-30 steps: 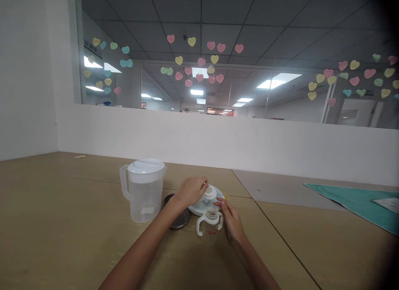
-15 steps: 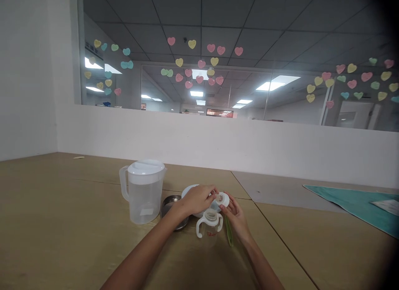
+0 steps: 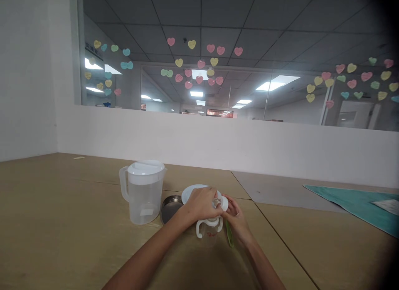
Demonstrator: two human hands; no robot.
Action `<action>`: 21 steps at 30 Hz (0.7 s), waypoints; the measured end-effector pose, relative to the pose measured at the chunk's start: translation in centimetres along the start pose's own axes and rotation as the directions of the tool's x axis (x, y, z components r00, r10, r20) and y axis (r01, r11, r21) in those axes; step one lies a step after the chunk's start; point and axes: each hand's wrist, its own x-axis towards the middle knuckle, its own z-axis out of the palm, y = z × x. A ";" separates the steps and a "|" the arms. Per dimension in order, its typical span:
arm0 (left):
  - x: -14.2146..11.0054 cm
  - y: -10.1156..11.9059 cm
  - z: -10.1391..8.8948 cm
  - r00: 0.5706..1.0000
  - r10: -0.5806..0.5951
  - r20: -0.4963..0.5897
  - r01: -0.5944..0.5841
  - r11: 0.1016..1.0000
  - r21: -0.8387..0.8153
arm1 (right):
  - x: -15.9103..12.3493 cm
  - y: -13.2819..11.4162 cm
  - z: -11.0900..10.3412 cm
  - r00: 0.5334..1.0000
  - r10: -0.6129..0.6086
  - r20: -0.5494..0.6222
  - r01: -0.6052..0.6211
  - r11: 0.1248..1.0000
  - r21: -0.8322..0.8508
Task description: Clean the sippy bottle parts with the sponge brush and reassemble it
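Just above a clear baby bottle (image 3: 210,236) with two white handles, both my hands meet around a white bottle collar (image 3: 224,203) and a clear nipple (image 3: 215,202). My left hand (image 3: 201,203) is closed on the nipple, its fingers curled at the collar's left side. From the right, my right hand (image 3: 236,218) grips the collar's rim. The bottle stands upright on the table, its mouth now mostly covered by my left hand. A green-handled utensil (image 3: 230,234) lies right of the bottle, partly behind my right hand; its far end is hidden.
A lidded translucent pitcher (image 3: 144,198) with liquid in it stands at the left. Beside it are a round metal dish (image 3: 168,209) and a white bowl or plate (image 3: 189,192), partly covered by my left arm and hand. A teal cloth (image 3: 349,200) lies far right. A white wall (image 3: 199,140) borders the table's back.
My left hand has moved slightly right and down, closing over the nipple and covering the bottle's mouth. The collar has tilted in my right hand. The metal dish shows more.
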 end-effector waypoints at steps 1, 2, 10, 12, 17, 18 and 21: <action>0.0 0.1 0.1 1.000 0.003 -0.003 -0.003 1.000 0.012 | -0.1 -0.1 0.1 1.000 0.010 0.005 -0.010 1.000 -0.001; 0.0 0.1 0.2 1.000 0.005 -0.004 -0.005 1.000 0.023 | -0.2 -0.3 0.2 1.000 0.022 0.009 -0.022 1.000 -0.001; 0.2 -0.1 0.8 0.999 0.043 -0.007 -0.043 0.997 0.064 | -0.4 -0.7 0.7 0.997 0.076 -0.017 -0.076 0.997 -0.008; 0.2 -0.1 0.7 0.999 0.048 -0.004 -0.048 0.997 0.066 | -0.4 -0.7 0.6 0.997 0.082 -0.014 -0.082 0.997 0.001; 0.1 0.2 0.2 0.999 0.031 0.008 -0.031 0.999 0.040 | -0.4 -0.6 0.3 0.996 0.088 -0.003 -0.088 0.996 0.023; 0.1 0.3 0.1 1.000 0.025 0.012 -0.025 0.999 0.032 | -0.4 -0.6 0.3 0.996 0.086 0.000 -0.086 0.996 0.025; 0.2 0.4 0.1 0.999 0.030 0.015 -0.030 0.999 0.022 | -0.3 -0.5 0.1 0.997 0.079 0.007 -0.079 0.996 0.032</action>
